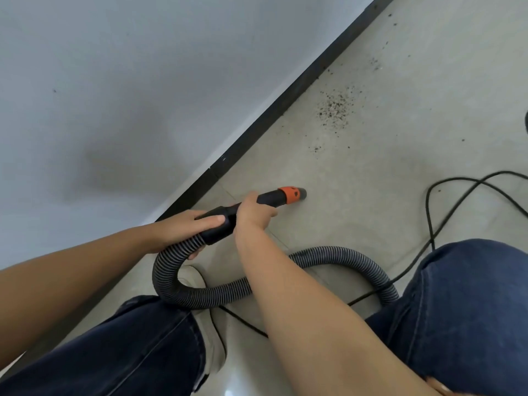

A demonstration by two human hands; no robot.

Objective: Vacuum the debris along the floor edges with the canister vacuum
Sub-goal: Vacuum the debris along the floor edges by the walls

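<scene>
Both hands hold the black vacuum nozzle (271, 198), which has an orange collar (288, 194) near its open tip. My left hand (183, 227) grips the rear cuff where the ribbed grey hose (323, 257) joins. My right hand (253, 211) wraps the tube just ahead of it. The tip hovers low over the pale tile floor (357, 201), a little out from the black baseboard (274, 110). A patch of dark debris (334, 108) lies farther ahead beside the baseboard, with smaller specks (317, 149) closer. The canister is out of view.
A grey wall (128, 81) rises left of the baseboard. A thin black power cord (440, 212) loops across the floor at right. The hose curls back between my knees in dark jeans (463, 310), over a light shoe (211, 338).
</scene>
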